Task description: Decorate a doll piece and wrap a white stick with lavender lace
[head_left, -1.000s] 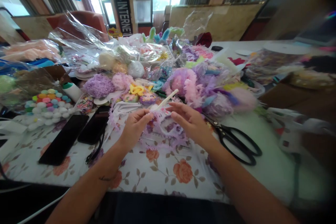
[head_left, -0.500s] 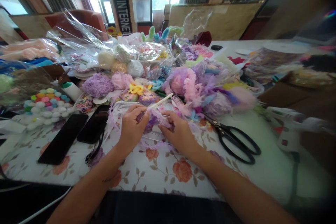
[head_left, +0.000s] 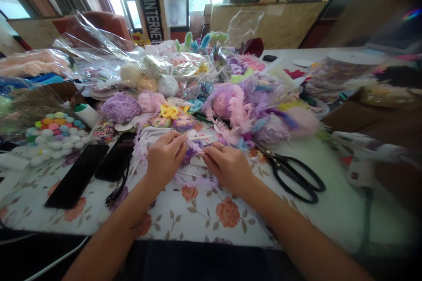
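Observation:
My left hand (head_left: 166, 153) is closed in a pinch on a thin pale stick (head_left: 201, 137), which points right, nearly level. Its exact kind is unclear. Fluffy purple yarn (head_left: 194, 147) hangs between the hands, just below the stick. With thumb and fingers pressed together, my right hand (head_left: 229, 164) grips the other side of this yarn. A loose length of it lies on the flowered tablecloth (head_left: 201, 224) under the hands. My fingers partly hide where stick and yarn meet.
Black scissors (head_left: 296, 175) lie at the right, near a white glue gun (head_left: 356, 158). Two dark phones lie left, one a black phone (head_left: 77, 175). Behind are colourful pompoms (head_left: 54, 131), pink fluffy yarn (head_left: 227, 101) and clear plastic bags (head_left: 184, 63).
The stick has swung down from a slant to nearly level. My right hand has turned, its fingers now drawn together on the yarn. The view has shifted slightly.

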